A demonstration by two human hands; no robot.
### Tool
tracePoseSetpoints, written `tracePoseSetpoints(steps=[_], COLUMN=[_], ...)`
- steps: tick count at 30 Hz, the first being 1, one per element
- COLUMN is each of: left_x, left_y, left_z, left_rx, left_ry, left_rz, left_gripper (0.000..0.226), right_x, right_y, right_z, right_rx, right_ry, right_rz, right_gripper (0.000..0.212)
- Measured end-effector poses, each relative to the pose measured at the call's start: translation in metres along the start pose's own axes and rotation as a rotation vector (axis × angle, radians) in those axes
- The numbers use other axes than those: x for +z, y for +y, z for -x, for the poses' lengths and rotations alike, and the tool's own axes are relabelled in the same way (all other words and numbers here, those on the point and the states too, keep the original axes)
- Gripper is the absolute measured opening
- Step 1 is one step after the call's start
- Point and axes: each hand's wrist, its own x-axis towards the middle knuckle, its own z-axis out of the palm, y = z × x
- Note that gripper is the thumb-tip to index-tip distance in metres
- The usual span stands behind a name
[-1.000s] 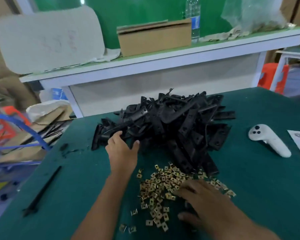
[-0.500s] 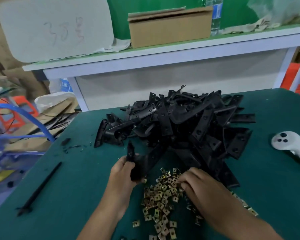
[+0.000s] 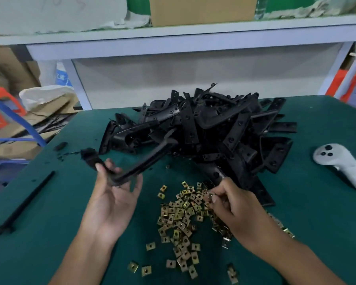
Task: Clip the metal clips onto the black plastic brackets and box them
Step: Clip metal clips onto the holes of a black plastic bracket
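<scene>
Left hand (image 3: 113, 194) gripping one black bracket (image 3: 132, 167), long axis slanting up-right toward bracket pile (image 3: 210, 130); right hand (image 3: 234, 204) apparently pinching one metal clip (image 3: 211, 196) above dozens scattered

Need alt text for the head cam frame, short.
A person's left hand holds a black plastic bracket while the right hand pinches a metal clip from the scattered clips. Behind lies the bracket pile on a green table.
</scene>
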Motion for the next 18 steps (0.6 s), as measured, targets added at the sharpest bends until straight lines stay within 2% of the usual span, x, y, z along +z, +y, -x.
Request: tracePoseSetpoints(steps=[4,6,7,9,11,15,18], left_x=[-0.002,-0.003,-0.002,0.002,0.004,0.000,-0.003], left_y=[-0.005,-0.007,-0.009,-0.012,-0.016,-0.024,-0.033], left_z=[0.006,0.009,0.010,0.012,0.016,0.022,0.026], left_rx=[-0.253,-0.398,-0.443,-0.499,-0.531,-0.652,-0.598], left_ry=[-0.036,-0.072,-0.086,-0.132,-0.220,-0.489,-0.572], left_rz=[0.247,0.278,0.251,0.179,0.142,0.112,-0.015], left_gripper=[0.025,0.022,0.027,0.060,0.082,0.091,0.103], right_x=[0.001,0.000,-0.001,-0.003,-0.004,-0.003,-0.002], right_y=[-0.002,-0.002,-0.001,-0.001,-0.003,-0.007,-0.013], right_z=[-0.001,-0.001,-0.001,-0.001,-0.001,-0.002,-0.002], right_rx=[0.021,0.005,0.002,-0.011,-0.050,-0.114,-0.067], right_ry=[0.012,0.031,0.040,0.054,0.086,0.131,0.095], right_rz=[0.016,0.041,0.049,0.072,0.092,-0.033,-0.257], right_gripper=[0.018,0.019,0.018,0.016,0.018,0.016,0.013])
